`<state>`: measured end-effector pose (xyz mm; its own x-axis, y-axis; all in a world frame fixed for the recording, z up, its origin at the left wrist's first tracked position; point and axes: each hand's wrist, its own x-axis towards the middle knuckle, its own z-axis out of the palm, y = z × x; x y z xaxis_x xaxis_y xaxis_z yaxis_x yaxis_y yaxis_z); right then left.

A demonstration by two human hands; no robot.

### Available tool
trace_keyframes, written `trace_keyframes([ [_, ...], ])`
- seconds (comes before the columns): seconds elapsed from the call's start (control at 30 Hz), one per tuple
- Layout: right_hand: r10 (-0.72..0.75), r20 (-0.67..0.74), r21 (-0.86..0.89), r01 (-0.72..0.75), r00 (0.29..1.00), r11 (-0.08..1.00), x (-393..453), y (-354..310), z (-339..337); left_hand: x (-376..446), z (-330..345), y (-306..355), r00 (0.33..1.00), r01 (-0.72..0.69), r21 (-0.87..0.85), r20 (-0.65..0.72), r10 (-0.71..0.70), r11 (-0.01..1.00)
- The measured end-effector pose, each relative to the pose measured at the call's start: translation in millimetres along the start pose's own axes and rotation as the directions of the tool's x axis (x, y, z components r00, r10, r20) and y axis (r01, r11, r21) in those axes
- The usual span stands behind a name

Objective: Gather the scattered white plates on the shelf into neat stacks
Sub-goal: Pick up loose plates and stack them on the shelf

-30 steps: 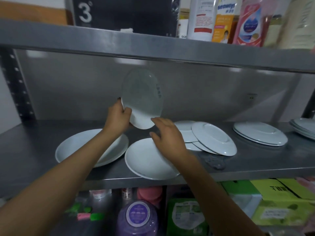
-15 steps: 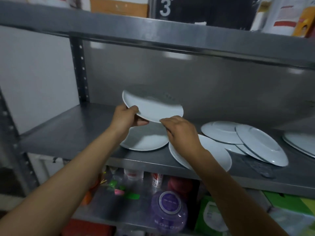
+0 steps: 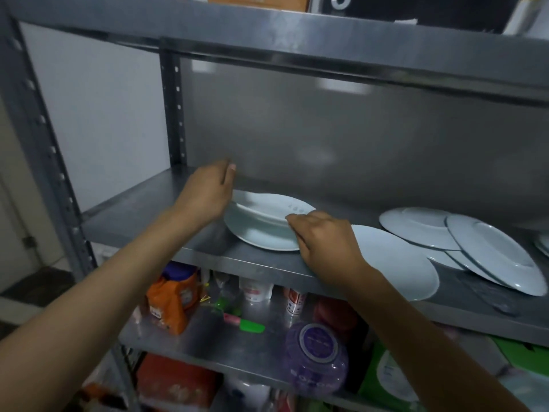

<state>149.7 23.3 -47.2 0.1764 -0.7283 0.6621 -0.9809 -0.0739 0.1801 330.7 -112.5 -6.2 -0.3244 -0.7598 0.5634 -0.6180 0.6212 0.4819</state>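
Note:
A small white plate [image 3: 267, 207] lies slightly tilted on a larger white plate [image 3: 261, 237] at the left of the metal shelf [image 3: 133, 215]. My right hand [image 3: 325, 240] pinches the small plate's right rim. Just off that plate's left edge, my left hand [image 3: 208, 193] is raised with the thumb lifted and nothing in it. To the right, another white plate [image 3: 395, 263] sits at the shelf's front edge, partly under my right wrist. Further right, two overlapping plates [image 3: 416, 227] [image 3: 493, 254] cover a third one.
The upper shelf's edge [image 3: 297, 31] hangs low over the plates. A grey back panel [image 3: 326, 129] closes the rear and a perforated post [image 3: 175, 108] stands at the back left. Below are an orange bag [image 3: 169, 298], a purple jar [image 3: 315, 358] and small bottles.
Both hands lowered the small plate from mid-air and laid it flat onto the large left plate. My left hand has let go of it. The view swung left.

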Motion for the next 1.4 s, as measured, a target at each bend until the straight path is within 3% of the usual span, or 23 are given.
trace_keyframes([
  [0.23,-0.094,-0.047,0.074,0.097,0.994,0.993,-15.1,-19.8,11.0,-10.8,2.8,11.7,0.983,-0.151,0.049,0.111,0.145,0.987],
  [0.33,-0.104,0.011,0.085,0.103,0.994,0.991,-18.5,-25.3,14.0,-13.4,5.8,16.1,0.97,-0.186,0.049,0.172,0.175,0.981],
  [0.53,-0.027,0.147,0.147,0.005,0.989,0.989,-21.2,-30.6,12.4,-18.8,11.0,28.1,0.947,-0.243,0.026,0.222,0.231,0.97],
  [0.7,0.039,0.107,0.217,-0.061,0.993,0.974,-23.9,-26.0,-2.1,-22.6,12.8,44.1,0.928,-0.301,0.027,0.236,0.287,0.953],
  [0.93,0.156,0.017,0.088,-0.156,0.988,0.984,-39.4,8.0,-24.1,-21.5,39.4,69.2,0.879,-0.429,0.02,0.242,0.412,0.903],
  [1.13,0.36,-0.081,-0.019,-0.363,0.929,0.932,-73.7,55.1,-48.6,-27.5,71.6,120.9,0.805,-0.545,-0.047,0.249,0.538,0.837],
  [1.4,0.595,-0.163,-0.035,-0.607,0.787,0.794,-154.7,139.7,-86.7,-40.8,129.1,211.4,0.66,-0.697,-0.139,0.262,0.704,0.704],
])
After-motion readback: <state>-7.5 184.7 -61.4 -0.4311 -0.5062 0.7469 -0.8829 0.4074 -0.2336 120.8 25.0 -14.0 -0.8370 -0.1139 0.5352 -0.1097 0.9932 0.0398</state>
